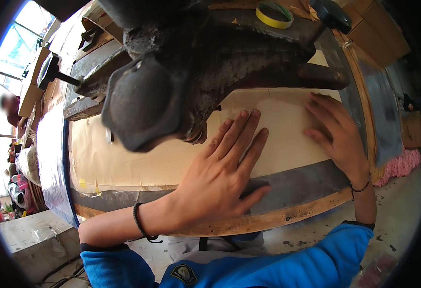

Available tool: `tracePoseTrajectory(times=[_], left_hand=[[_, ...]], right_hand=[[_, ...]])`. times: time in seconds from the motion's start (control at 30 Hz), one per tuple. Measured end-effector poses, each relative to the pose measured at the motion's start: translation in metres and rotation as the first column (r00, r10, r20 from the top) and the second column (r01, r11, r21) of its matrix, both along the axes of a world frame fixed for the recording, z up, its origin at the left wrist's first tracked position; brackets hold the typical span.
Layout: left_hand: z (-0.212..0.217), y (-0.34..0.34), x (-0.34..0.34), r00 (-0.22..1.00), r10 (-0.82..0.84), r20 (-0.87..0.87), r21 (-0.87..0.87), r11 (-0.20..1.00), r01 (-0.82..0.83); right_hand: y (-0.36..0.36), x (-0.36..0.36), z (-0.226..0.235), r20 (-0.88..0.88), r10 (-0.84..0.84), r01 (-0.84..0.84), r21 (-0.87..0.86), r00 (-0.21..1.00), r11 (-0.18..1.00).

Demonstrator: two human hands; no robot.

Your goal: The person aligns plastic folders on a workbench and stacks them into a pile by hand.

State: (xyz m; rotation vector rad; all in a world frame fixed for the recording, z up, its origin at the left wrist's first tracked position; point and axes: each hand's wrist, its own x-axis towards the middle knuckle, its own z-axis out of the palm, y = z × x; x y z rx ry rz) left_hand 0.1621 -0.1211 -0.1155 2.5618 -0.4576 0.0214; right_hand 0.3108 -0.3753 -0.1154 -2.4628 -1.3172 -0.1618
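A long beige sheet (129, 163) lies flat across the bench, and its left part is slightly wrinkled. My left hand (220, 173) rests palm down at the sheet's near side, fingers stretched forward onto it, gripping nothing. To its right, my right hand (334, 132) is open with its fingers spread and a little bent over the sheet's right end. A paler patch of the beige material (287, 120) shows between the two hands. Just beyond my left fingertips hangs a dark, worn metal machine arm (210, 62) with a large black knob (143, 103), hiding part of the sheet.
A dark grey bench top (297, 185) with a wooden edge (268, 221) surrounds the sheet. Clamp knobs (49, 71) stick out at the sides. A yellow tape roll (274, 17) lies at the back. Cardboard boxes (376, 31) and a pink fluffy bundle (398, 167) are at right.
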Motion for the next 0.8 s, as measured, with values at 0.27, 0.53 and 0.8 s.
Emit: tracePoseTrajectory(times=[0.27,0.53,0.8], left_hand=[[-0.002,0.001,0.006,1.000,-0.010,-0.006,0.074,0.997,0.011],[0.001,0.006,0.004,0.999,-0.043,0.009,0.088,0.995,0.042],[0.002,0.003,0.001,0.999,-0.033,-0.017,0.076,0.997,0.035]], right_hand=[[-0.015,0.018,0.017,-0.144,0.157,-0.160,-0.011,0.977,0.987],[-0.020,0.014,0.019,-0.110,0.233,-0.237,-0.028,0.966,0.971],[-0.019,0.014,0.017,-0.109,0.219,-0.220,0.003,0.970,0.976]])
